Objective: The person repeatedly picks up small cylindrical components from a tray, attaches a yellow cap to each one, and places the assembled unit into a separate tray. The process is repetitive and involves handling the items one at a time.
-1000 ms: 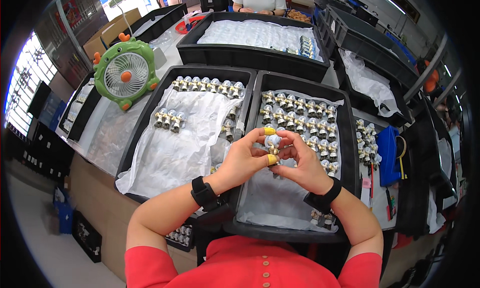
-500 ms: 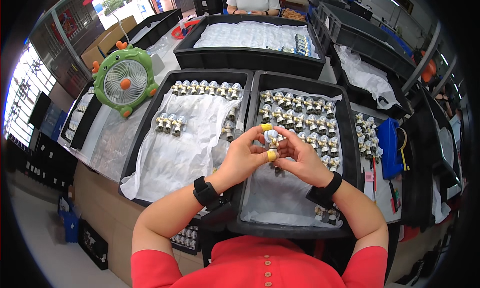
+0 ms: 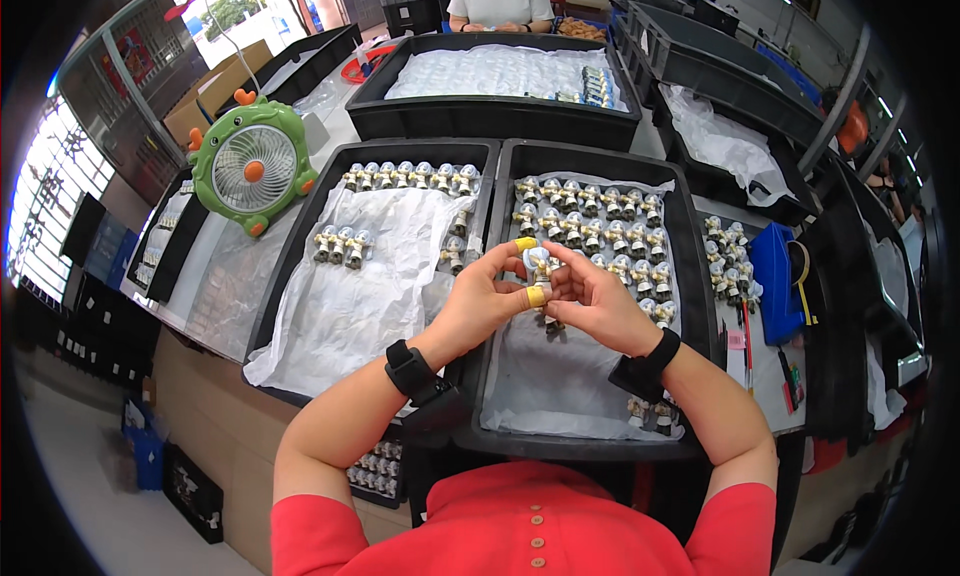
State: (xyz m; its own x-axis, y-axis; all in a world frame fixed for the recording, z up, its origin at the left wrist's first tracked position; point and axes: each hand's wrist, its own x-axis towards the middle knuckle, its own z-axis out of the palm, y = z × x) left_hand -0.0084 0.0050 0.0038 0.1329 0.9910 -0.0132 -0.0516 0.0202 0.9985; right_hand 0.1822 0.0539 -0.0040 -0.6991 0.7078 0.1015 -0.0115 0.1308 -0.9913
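Note:
A small figurine [image 3: 539, 264] with a pale head and a white, gold and dark body is upright between my hands. My left hand [image 3: 478, 302], yellow tape on its thumb and a finger, is closed on the figurine's left side. My right hand [image 3: 612, 314] pinches it from the right; its fingertips partly hide the lower body. Both hands are above the right black tray [image 3: 704, 301], where rows of similar figurines [image 3: 592, 219] stand on white paper. Beside it, the left black tray [image 3: 281, 311] holds a back row, a group of 3 and several more along its right side.
A green animal-shaped fan [image 3: 252, 166] stands at the left. Behind is a large black tray [image 3: 500, 124], with a person in white beyond it. To the right are loose figurines [image 3: 727, 261], a blue bin [image 3: 776, 276], a tape roll and pens. Stacked crates [image 3: 715, 61] rise at the far right.
The view has shifted slightly. Both hands still hold the figurine, which has turned and tilted a little between the fingers.

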